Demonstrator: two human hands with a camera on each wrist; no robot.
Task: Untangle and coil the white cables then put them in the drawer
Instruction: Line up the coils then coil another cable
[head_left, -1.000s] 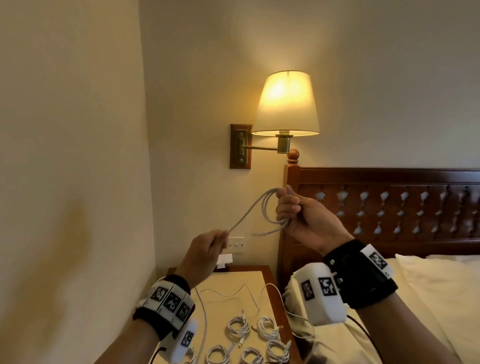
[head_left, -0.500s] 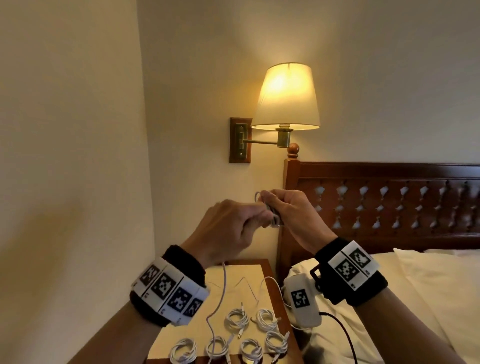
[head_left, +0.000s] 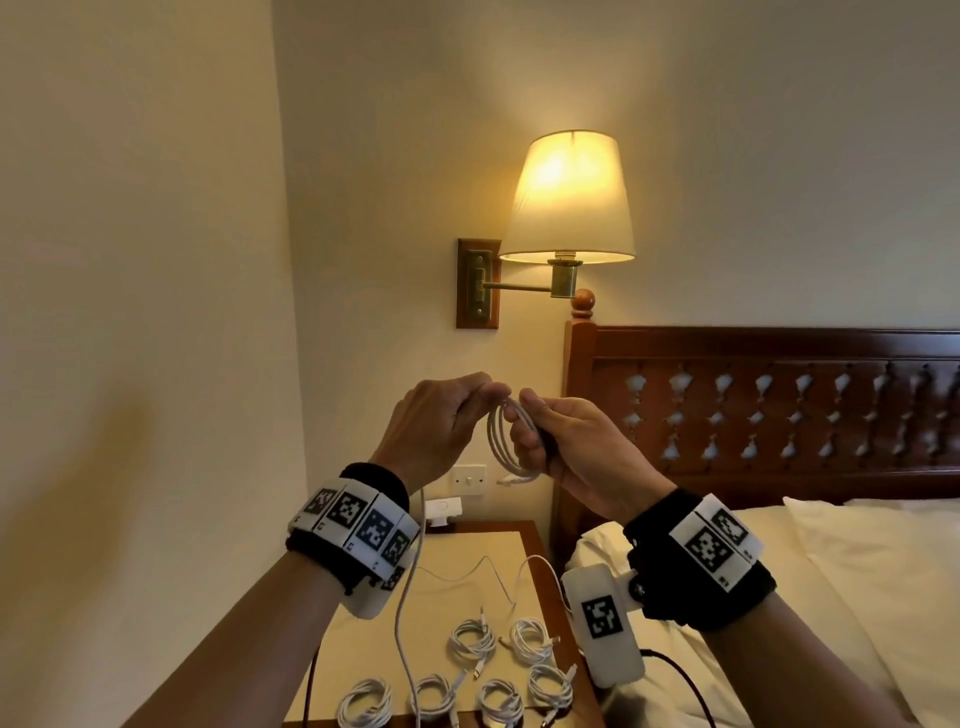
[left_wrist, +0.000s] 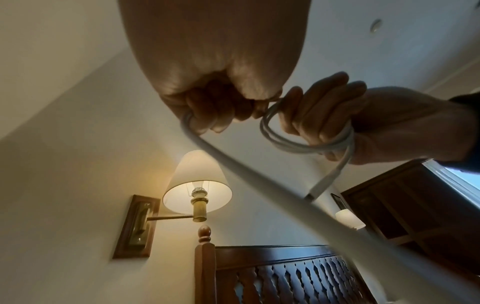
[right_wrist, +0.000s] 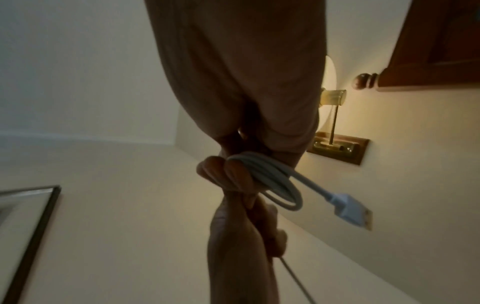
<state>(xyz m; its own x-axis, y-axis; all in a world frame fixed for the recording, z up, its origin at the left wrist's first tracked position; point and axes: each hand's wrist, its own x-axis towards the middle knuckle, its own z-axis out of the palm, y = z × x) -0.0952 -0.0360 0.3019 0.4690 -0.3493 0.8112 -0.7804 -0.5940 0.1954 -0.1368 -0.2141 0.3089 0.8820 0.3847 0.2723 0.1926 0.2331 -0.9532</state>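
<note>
I hold a white cable (head_left: 503, 441) in the air above the nightstand. My right hand (head_left: 556, 441) grips its coiled loops (right_wrist: 270, 179), and the USB plug (right_wrist: 348, 211) sticks out of the coil. My left hand (head_left: 441, 415) pinches the same cable beside the coil (left_wrist: 298, 144). The loose tail (head_left: 410, 597) hangs down from the left hand to the nightstand. Several coiled white cables (head_left: 472, 636) lie on the nightstand top (head_left: 498, 551), and one uncoiled cable (head_left: 488, 566) lies behind them. No drawer shows in any view.
A lit wall lamp (head_left: 569, 197) hangs just above and behind my hands. The wooden headboard (head_left: 779, 395) and the bed with pillows (head_left: 857, 571) stand to the right. A bare wall (head_left: 130, 312) is close on the left. A wall switch (head_left: 467, 479) sits behind the nightstand.
One second ago my hands were apart with the cable stretched between them. They came together, and the coil in my right hand now has more loops. The view tilted slightly.
</note>
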